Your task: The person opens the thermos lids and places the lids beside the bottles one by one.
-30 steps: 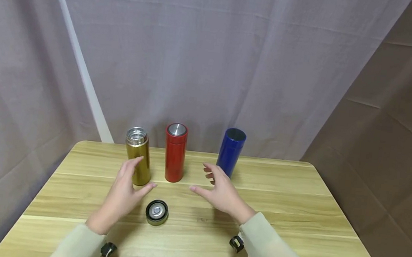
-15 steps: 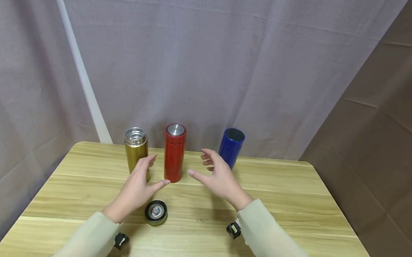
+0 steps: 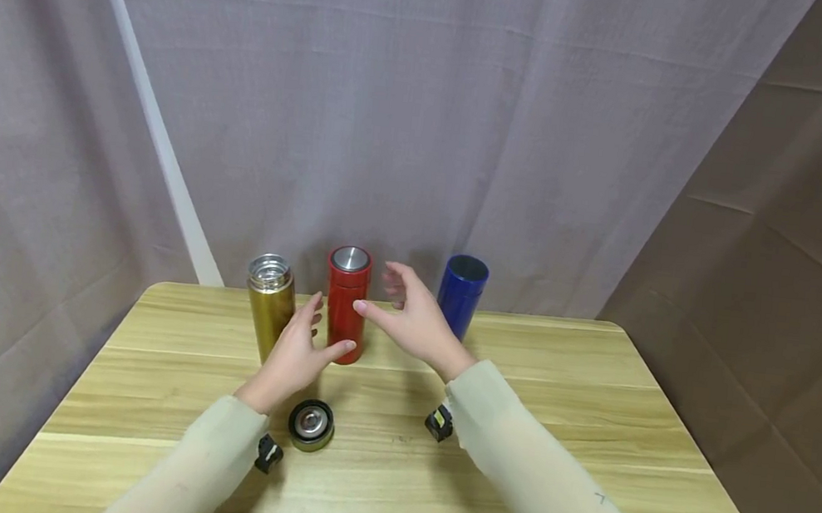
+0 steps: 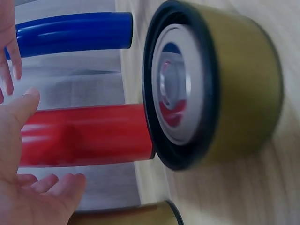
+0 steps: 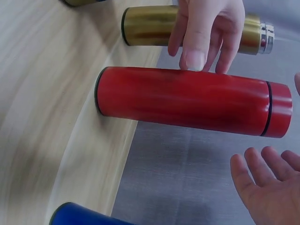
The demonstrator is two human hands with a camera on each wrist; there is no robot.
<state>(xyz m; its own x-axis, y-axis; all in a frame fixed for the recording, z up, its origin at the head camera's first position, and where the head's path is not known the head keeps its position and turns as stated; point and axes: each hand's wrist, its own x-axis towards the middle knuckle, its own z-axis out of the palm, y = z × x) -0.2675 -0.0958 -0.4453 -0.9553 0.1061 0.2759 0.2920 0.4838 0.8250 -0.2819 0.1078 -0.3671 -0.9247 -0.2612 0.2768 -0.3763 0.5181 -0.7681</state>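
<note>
A red thermos bottle (image 3: pixel 342 309) stands upright with its silver-topped lid on. My left hand (image 3: pixel 297 359) is at the bottle's lower left, thumb and fingers spread apart. On the other side, my right hand (image 3: pixel 413 324) is near the upper body and lid, its fingers loosely extended. The right wrist view has the red thermos (image 5: pixel 187 101) between both hands, with the left fingers close to its side; whether they touch it I cannot tell. A gold thermos (image 3: pixel 269 317), lidless with a bare steel neck, stands left of it, partly hidden by my left hand.
A gold cap (image 3: pixel 312 428) lies upside down on the wooden table (image 3: pixel 546 471), below my left hand. To the right stands a blue thermos (image 3: pixel 461 295), partly behind my right hand. A grey curtain (image 3: pixel 425 124) hangs behind the table's far edge.
My left hand has moved right and forward from the gold thermos to the red one. My right hand has moved left and forward toward the red lid. The bottles and cap stay put.
</note>
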